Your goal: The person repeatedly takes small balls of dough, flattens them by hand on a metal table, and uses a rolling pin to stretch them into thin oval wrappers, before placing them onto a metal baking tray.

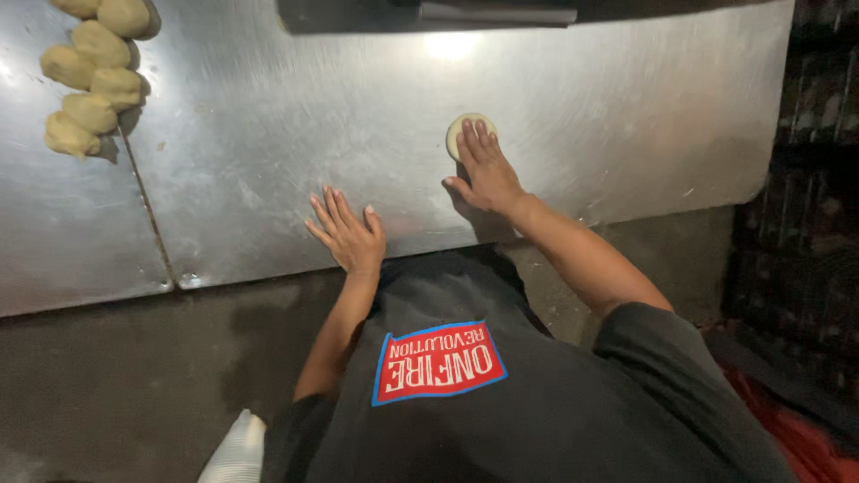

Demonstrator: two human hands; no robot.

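Note:
My right hand (488, 170) lies flat on a small round disc of pale dough (461, 128) on the steel worktop (358, 116), fingers stretched over it, covering its lower right part. My left hand (347, 231) rests palm down on the bare steel near the worktop's front edge, fingers spread, holding nothing. I wear a dark shirt (501, 394) with a red and blue patch.
Several pale dough balls (89, 80) sit in a cluster at the far left of the worktop, beside a seam between two steel sheets (143, 188). A dark object (429, 13) lies along the back edge. Dark crates (805, 179) stand to the right; a grey floor lies below.

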